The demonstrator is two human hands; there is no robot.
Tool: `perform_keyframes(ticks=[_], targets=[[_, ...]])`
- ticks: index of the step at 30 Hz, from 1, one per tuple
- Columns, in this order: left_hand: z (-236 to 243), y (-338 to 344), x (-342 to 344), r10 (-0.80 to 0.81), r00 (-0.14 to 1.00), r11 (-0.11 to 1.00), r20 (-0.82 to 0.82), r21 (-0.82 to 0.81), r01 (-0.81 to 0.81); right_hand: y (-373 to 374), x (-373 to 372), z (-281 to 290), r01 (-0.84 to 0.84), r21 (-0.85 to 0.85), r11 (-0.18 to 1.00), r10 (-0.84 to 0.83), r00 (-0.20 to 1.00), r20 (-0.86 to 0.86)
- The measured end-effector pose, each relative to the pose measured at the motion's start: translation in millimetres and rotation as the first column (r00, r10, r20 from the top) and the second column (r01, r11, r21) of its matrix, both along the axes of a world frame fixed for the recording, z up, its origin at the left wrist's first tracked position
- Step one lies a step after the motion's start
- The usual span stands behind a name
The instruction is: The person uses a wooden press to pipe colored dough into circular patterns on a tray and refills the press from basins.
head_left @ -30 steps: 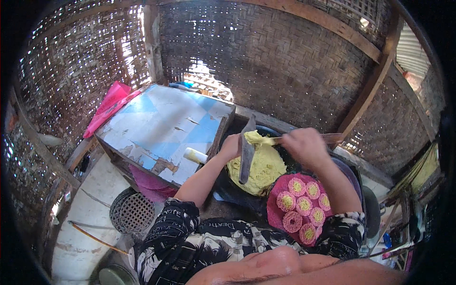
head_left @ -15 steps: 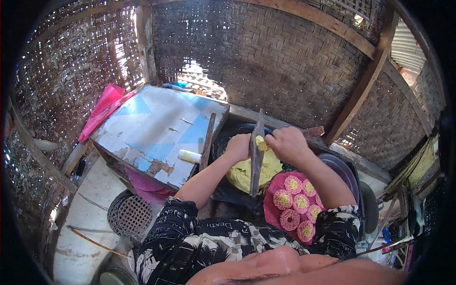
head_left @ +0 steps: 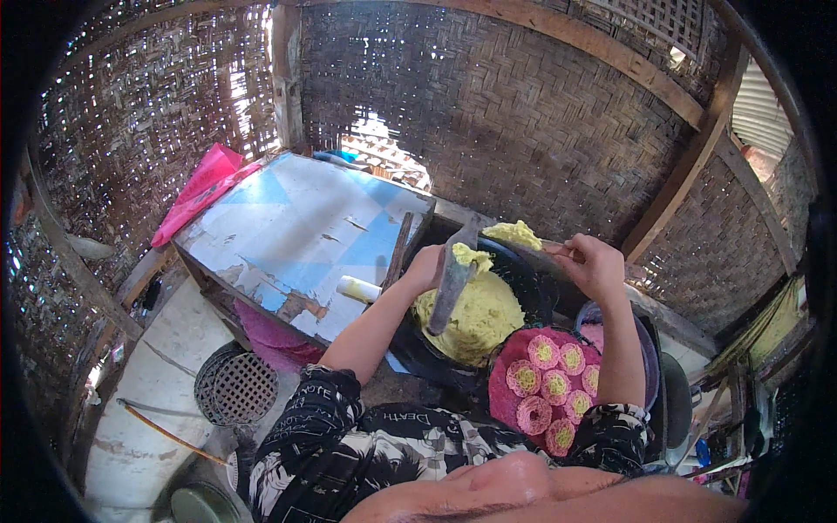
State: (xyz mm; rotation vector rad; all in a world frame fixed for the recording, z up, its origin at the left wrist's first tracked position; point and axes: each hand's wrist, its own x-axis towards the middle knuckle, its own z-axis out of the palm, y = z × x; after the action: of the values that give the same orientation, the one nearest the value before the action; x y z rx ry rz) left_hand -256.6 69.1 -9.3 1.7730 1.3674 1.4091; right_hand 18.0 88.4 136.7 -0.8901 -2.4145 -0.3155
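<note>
My left hand grips a grey flat board held over a black tub of yellow dough, with a lump of dough on the board. To its right, my right hand pinches the handle of a flat wooden paddle loaded with yellow dough. Below it, several ring-shaped pink pieces with yellow centres lie on a magenta round surface, beside a grey-purple basin partly behind my forearm. A white cylinder rests at the edge of the blue-and-white box top.
The worn box top fills the left, with pink plastic at its back corner. Stacked perforated round trays and a green pot sit low at left. Woven bamboo walls and timber beams enclose the space.
My right hand has moved rightward, away from the board, and the dough-laden paddle now shows apart from it. The board in my left hand has shifted and tilted slightly.
</note>
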Motion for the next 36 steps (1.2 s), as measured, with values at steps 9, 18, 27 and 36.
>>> perform_keyframes(ticks=[9, 18, 27, 36], targets=[[-31.0, 26.5, -22.0, -0.071, 0.936, 0.93, 0.346, -0.316, 0.187, -1.1, -0.4, -6.3, -0.037, -0.21, 0.977, 0.056, 0.995, 0.086], [1.8, -7.6, 23.5, 0.211, 0.941, 0.977, -0.264, 0.068, -0.2, -0.7, -7.9, 26.8, 0.052, -0.17, 0.984, 0.015, 0.929, 0.37], [13.5, -18.2, 33.3, 0.31, 0.891, 0.946, -0.331, 0.013, -0.324, -32.0, -58.1, 22.8, -0.047, 0.026, 0.999, 0.025, 0.843, 0.537], [1.8, -5.8, 23.7, 0.178, 0.915, 0.98, -0.363, -0.022, -0.199, -20.3, -77.8, -21.1, -0.452, 0.275, 0.849, 0.241, 0.794, 0.558]])
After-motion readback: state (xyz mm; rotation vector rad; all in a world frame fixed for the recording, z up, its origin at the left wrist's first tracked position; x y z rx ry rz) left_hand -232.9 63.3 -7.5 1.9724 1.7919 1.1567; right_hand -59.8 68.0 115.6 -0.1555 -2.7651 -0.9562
